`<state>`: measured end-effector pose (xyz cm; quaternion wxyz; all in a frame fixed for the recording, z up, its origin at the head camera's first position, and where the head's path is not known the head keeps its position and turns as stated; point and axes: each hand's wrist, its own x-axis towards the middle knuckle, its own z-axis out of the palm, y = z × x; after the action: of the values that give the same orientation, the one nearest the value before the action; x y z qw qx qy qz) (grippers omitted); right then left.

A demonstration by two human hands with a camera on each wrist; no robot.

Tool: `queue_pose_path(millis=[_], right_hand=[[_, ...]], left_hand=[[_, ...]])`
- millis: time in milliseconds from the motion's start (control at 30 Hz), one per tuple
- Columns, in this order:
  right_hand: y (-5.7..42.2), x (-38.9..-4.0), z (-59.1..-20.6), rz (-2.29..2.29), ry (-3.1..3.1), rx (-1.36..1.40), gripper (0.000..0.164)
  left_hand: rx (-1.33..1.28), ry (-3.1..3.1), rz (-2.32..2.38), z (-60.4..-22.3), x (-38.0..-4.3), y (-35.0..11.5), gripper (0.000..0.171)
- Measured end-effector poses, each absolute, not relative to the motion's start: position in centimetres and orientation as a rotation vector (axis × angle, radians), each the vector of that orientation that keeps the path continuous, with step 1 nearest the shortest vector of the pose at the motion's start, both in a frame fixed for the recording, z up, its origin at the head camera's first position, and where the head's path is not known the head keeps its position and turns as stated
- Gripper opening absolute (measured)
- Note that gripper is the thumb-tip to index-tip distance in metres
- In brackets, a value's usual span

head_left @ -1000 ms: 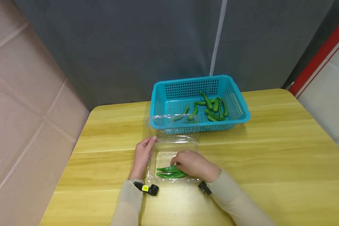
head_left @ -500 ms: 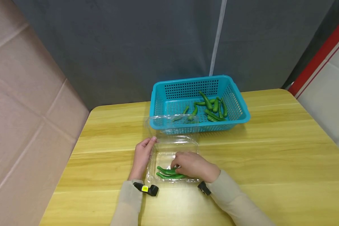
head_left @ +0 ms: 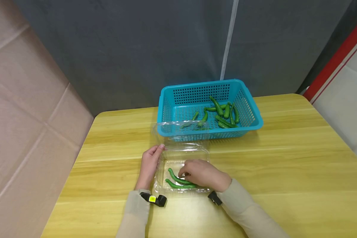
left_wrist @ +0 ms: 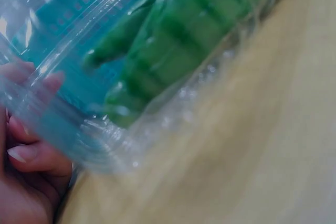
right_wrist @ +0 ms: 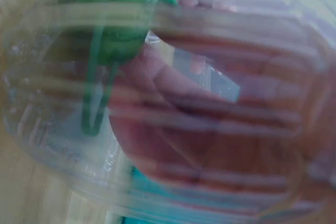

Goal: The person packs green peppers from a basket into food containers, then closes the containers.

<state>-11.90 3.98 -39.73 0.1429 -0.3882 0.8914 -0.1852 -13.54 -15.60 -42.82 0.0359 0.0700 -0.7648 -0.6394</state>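
A clear plastic clamshell container (head_left: 185, 155) lies with its lid raised toward the basket. My left hand (head_left: 150, 162) holds its left side near the hinge, between thumb and fingers. Inside, my right hand (head_left: 203, 173) has its fingers bent at the right end of a curved green chili pepper (head_left: 176, 178). A second green chili pepper (head_left: 181, 186) lies along the front wall. The right hand covers both peppers' right ends. Through the plastic, the right wrist view shows its fingers against a green chili pepper (right_wrist: 123, 40) and a long green stem; the exact grip is partly blurred.
Behind the container stands a blue perforated basket (head_left: 251, 127) with several green chili peppers (head_left: 226, 112). The clear lid (head_left: 182, 135) overlaps its front edge in the head view. All this rests on a wood-grain table (head_left: 291, 158), with a dark grey curtain (head_left: 137, 59) behind.
The upper pepper's left end has swung up and away from the lower pepper, widening the gap between them. The left hand stays put; the right hand barely shifts.
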Motion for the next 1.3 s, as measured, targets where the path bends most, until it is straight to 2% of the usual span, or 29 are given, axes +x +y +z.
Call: queue_pose_path(millis=[333, 867, 1300], right_hand=[[4.0, -11.9, -39.5, -0.590, 2.558, -1.086, 0.025], [5.1, -12.3, -37.1, -0.726, 2.647, -1.051, 0.026], [7.9, -12.6, -34.7, -0.784, 2.736, -1.030, 0.024]], left_hand=[[0.208, -2.352, -1.975, -42.9, -13.5, -15.7, 0.031], [0.196, -2.360, -1.968, -42.9, -13.5, -15.8, 0.034], [0.196, -2.373, -1.946, -42.8, -13.4, -15.7, 0.033]])
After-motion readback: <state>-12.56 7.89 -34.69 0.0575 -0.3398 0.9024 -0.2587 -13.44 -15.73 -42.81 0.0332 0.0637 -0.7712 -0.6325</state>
